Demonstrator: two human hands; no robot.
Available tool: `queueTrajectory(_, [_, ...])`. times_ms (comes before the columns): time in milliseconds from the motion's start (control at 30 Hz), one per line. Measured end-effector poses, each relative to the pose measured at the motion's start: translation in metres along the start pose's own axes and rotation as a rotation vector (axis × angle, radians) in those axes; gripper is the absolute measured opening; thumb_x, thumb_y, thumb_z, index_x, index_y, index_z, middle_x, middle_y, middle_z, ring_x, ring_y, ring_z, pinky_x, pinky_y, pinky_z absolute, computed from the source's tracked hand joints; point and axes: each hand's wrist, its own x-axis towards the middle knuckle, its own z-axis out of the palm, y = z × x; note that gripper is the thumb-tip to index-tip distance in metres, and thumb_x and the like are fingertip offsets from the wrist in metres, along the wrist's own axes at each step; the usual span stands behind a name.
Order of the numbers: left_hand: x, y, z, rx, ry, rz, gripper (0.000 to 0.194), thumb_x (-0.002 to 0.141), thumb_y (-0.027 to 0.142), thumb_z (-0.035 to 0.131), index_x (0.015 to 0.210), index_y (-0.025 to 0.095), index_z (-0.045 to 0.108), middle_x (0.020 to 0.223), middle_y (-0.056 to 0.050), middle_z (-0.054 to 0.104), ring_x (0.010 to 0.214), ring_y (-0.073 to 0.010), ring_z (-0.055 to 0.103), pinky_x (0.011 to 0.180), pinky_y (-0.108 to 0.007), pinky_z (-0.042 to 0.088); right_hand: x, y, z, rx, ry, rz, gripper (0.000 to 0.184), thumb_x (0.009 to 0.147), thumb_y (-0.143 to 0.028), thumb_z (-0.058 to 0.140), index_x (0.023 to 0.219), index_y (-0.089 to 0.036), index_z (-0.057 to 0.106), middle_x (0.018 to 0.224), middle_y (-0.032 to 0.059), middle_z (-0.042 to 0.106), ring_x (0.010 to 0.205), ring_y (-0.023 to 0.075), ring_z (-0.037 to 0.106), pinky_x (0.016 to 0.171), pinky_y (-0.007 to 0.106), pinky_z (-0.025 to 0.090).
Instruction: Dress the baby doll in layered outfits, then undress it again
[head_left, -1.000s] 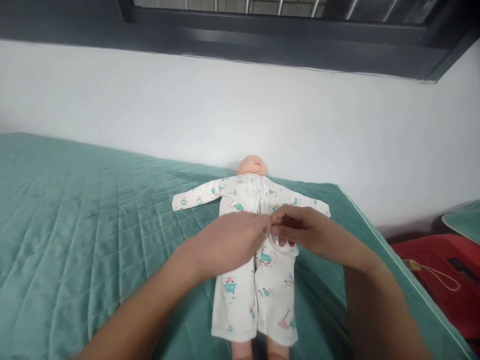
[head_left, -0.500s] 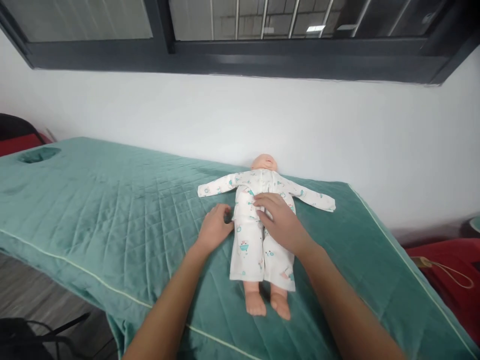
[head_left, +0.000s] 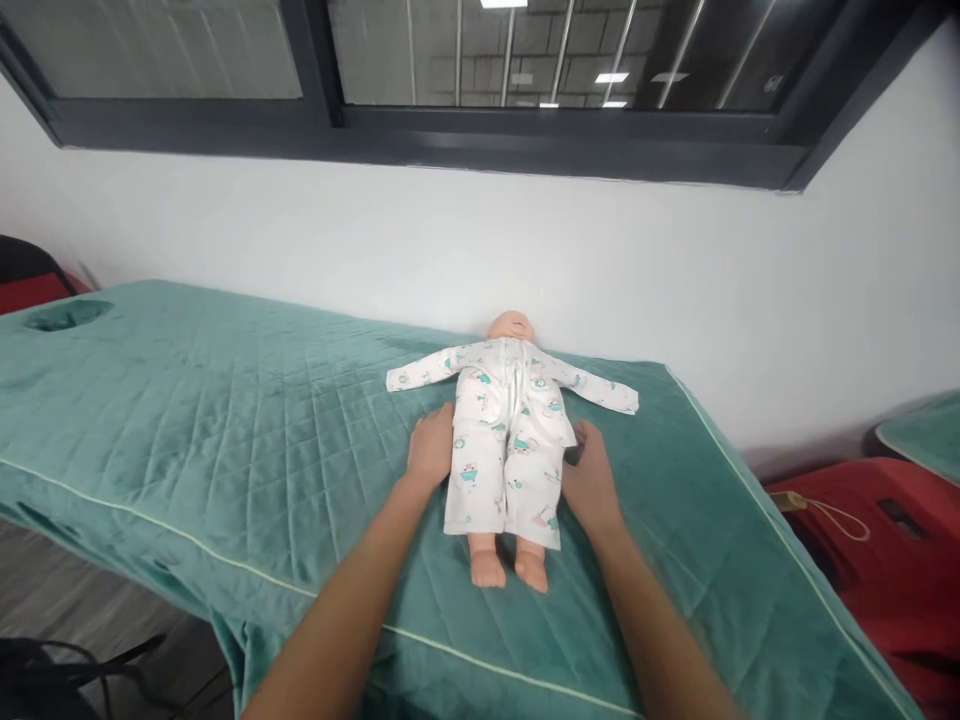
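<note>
A baby doll (head_left: 511, 325) lies on its back, dressed in a white baby shirt (head_left: 480, 393) and matching pants (head_left: 476, 485) with a teal and pink print. Its sleeves stretch out sideways, and bare feet show below the pant legs. My left hand (head_left: 433, 447) is closed at the shirt's left side edge, near the hem; its fingertips are partly hidden. On the opposite side, my right hand (head_left: 590, 478) curls its fingers round the shirt's lower right corner. The shirt front hangs over the top of the pants, with folds down its middle.
The doll rests on a green quilted bed cover (head_left: 300, 400) with a hole (head_left: 69, 315) at its far left. Behind stands a white wall (head_left: 337, 240) under a dark window frame (head_left: 525, 145). A red chair or case (head_left: 892, 560) is at the right, and black cables (head_left: 82, 665) lie lower left.
My hands were together over the shirt's middle, then parted. The right hand has moved from the shirt front to its right side; the left has settled at the left side. The view has widened.
</note>
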Motion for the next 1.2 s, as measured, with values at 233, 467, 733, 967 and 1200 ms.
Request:
queueTrajectory(233, [-0.022, 0.004, -0.001, -0.259, 0.111, -0.141, 0.008, 0.088, 0.025, 0.05, 0.081, 0.022, 0.046, 0.072, 0.0, 0.062, 0.069, -0.0192, 0.061, 0.058, -0.026, 0.031, 0.013, -0.031, 0.002, -0.456, -0.096, 0.075, 0.031, 0.094, -0.033, 0.038, 0.113, -0.017, 0.056, 0.108, 0.0153, 0.067, 0.101, 0.0285, 0.061, 0.08, 0.035, 0.041])
queueTrajectory(467, [-0.044, 0.007, -0.002, -0.212, 0.122, -0.179, 0.009, 0.09, 0.026, 0.046, 0.082, 0.023, 0.047, 0.07, 0.0, 0.061, 0.065, -0.0194, 0.058, 0.057, -0.027, 0.026, 0.012, -0.027, -0.003, -0.408, -0.139, 0.111, 0.031, 0.093, -0.043, 0.043, 0.107, -0.019, 0.057, 0.097, 0.0134, 0.07, 0.086, 0.0254, 0.065, 0.067, 0.029, 0.037])
queueTrajectory(733, [-0.038, 0.01, -0.005, -0.173, 0.092, -0.165, 0.01, 0.09, 0.028, 0.047, 0.087, 0.022, 0.053, 0.088, -0.007, 0.068, 0.081, -0.0243, 0.064, 0.065, -0.029, 0.037, -0.004, -0.027, -0.01, -0.193, -0.147, 0.07, 0.024, 0.088, -0.038, 0.048, 0.099, -0.019, 0.057, 0.082, 0.0083, 0.069, 0.071, 0.0206, 0.06, 0.061, 0.026, 0.037])
queueTrajectory(967, [-0.037, 0.008, 0.0, -0.261, 0.099, -0.141, 0.009, 0.09, 0.026, 0.047, 0.092, 0.022, 0.055, 0.087, -0.008, 0.07, 0.08, -0.0255, 0.065, 0.066, -0.03, 0.039, -0.003, -0.029, -0.005, -0.265, -0.181, 0.022, 0.03, 0.09, -0.037, 0.049, 0.11, -0.019, 0.06, 0.105, 0.0137, 0.068, 0.097, 0.025, 0.063, 0.073, 0.029, 0.042])
queueTrajectory(1200, [-0.022, 0.02, 0.0, -0.644, 0.187, -0.056, 0.005, 0.084, 0.021, 0.05, 0.089, 0.019, 0.053, 0.087, -0.004, 0.067, 0.083, -0.0198, 0.061, 0.074, -0.029, 0.045, 0.006, -0.03, 0.003, -0.192, -0.148, -0.103, 0.026, 0.09, -0.027, 0.045, 0.107, -0.018, 0.063, 0.113, 0.0121, 0.067, 0.098, 0.023, 0.062, 0.079, 0.03, 0.044])
